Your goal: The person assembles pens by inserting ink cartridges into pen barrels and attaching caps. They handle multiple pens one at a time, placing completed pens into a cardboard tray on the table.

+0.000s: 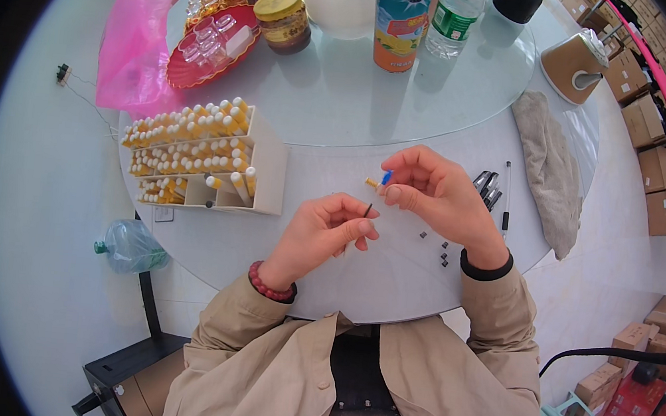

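Note:
Above the near part of the white table [397, 290], my left hand [318, 235] pinches a thin dark rod [368, 211] between thumb and fingers. My right hand [442, 196], just beyond it, grips a small blue piece [386, 178] at its fingertips. A short yellowish tip [371, 182] sticks out to the left of the blue piece. The rod and the blue piece are apart. Several small dark cylinders [445, 256] lie near my right wrist. To the left stands a white compartment rack [270, 178] filled with several yellow, white-capped tubes [194, 150]; one tube has a dark end.
Black pens [507, 197] and a grey cloth [546, 176] lie right of my right hand. On the raised glass top [343, 105] stand a spray can [401, 22], a clear bottle [453, 23], a jar [283, 23] and a red tray [181, 73]. A pink bag [137, 37] hangs far left.

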